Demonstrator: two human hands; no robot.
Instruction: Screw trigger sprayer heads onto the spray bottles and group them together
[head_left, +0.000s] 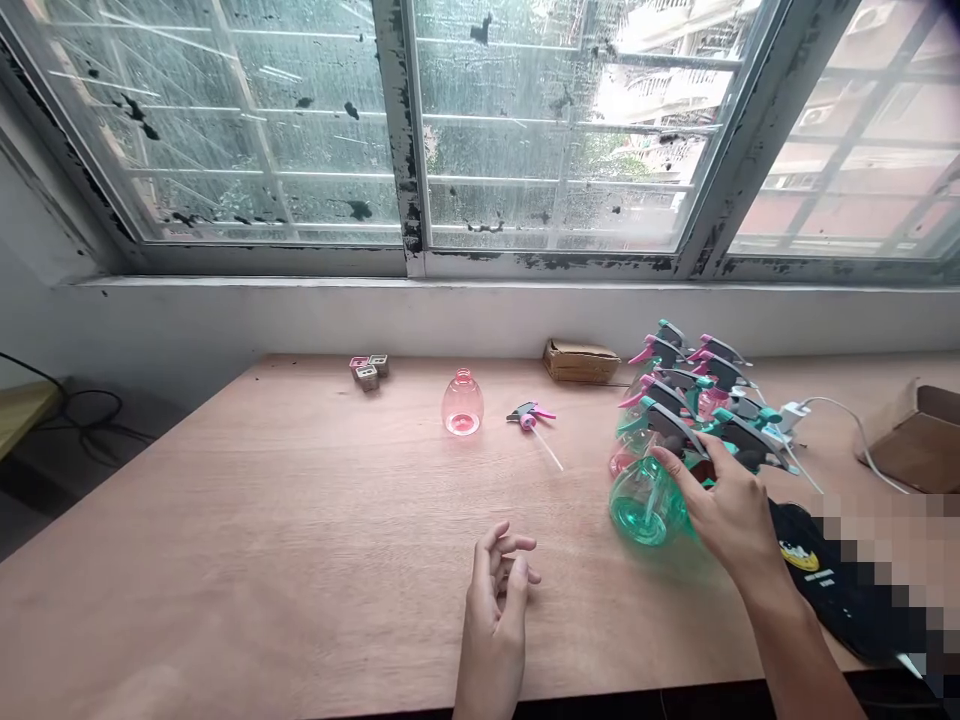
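Observation:
My right hand (724, 510) is closed around the neck of a green see-through spray bottle (645, 508) with a green and grey trigger head, at the front of a tight group of similar bottles. Several spray bottles with pink or green triggers (720, 365) stand right behind it. My left hand (500, 590) is over the front of the table, holding nothing, its fingers loosely bent and apart. Farther back stands a pink bottle (463, 405) without a head. Right of that bottle lies a pink and grey spray head (530, 417) with its white tube.
The wooden table (300, 560) runs up to the wall below the window. At the back are small grey and pink blocks (367, 372) and a cardboard box (581, 361). To the right are a white charger with a cable (791, 418), an open carton (915, 440) and a black cloth item (832, 580).

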